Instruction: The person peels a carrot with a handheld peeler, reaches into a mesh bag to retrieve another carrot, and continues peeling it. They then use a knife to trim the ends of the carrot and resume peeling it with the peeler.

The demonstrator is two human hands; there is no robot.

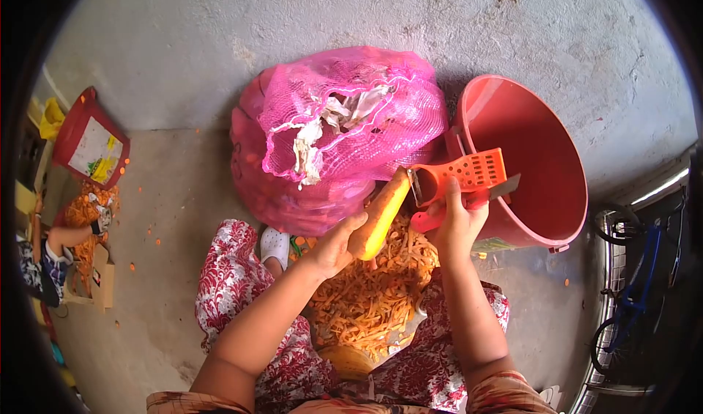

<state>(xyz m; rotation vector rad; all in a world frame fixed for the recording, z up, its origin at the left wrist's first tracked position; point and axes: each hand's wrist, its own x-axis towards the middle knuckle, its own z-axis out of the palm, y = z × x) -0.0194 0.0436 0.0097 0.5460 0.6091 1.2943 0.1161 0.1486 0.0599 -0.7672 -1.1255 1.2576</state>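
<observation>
Yeah, got a long, smooth yellow-orange vegetable point(385, 215) in the left hand point(338, 246), fingers curled round the near end. Probably stiff, lightish, slippery; best held there, clear of the flat orange plastic peeler point(461, 176) and red-handled metal knife point(480, 198) clutched in the right hand point(458, 225).

The right hand point(463, 223) partly covers a red-handled, grey-bladed knife point(505, 187); a blue-framed bicycle point(631, 304) is partly lost in darkness at right; the dark rounded edge cuts off a seated person point(60, 242) at left.
</observation>
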